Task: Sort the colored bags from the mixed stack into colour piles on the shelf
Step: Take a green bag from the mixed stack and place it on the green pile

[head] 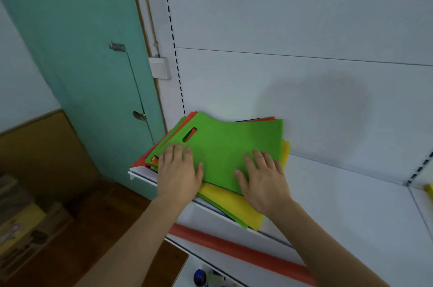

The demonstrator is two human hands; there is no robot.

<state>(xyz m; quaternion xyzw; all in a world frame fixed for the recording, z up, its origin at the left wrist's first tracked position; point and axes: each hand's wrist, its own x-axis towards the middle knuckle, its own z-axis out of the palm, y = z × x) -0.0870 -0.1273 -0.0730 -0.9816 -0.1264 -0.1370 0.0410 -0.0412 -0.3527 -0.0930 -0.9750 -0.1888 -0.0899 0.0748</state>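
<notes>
White metal shelf (328,193) with a white back panel fills the head view, beside a teal door (82,52). At the shelf's left end, near its front edge, lies the mixed stack of flat fabric bags (222,195), a green bag with a cut-out handle (234,146) on top and a yellow one (234,204) under it. The left hand (179,174) and right hand (264,181) both rest flat on the green bag, fingers straight, gripping nothing. The stack overhangs the front edge, so I think dragging the top bag could pull the lower ones off.
</notes>
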